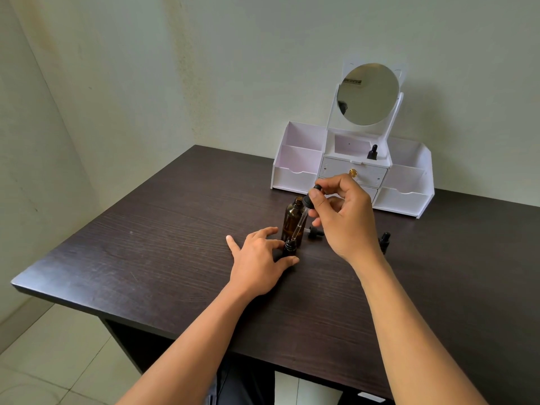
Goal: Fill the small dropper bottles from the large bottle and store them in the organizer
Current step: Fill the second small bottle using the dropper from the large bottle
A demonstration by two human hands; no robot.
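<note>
Your dark wood-grain counter [146, 244] fills a pale-walled corner, with the white organizer [298, 173] behind the amber large bottle [291, 220]. Just before it, your left hand [257, 264] grips a small dropper bottle [289, 249]; your right hand [344, 220] pinches a glass dropper [307, 203] at its mouth.

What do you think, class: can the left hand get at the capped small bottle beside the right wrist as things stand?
Probably not. The left hand grips the open small bottle, and the right hand, holding the dropper over it, has its wrist between the left hand and the capped bottle.
</note>
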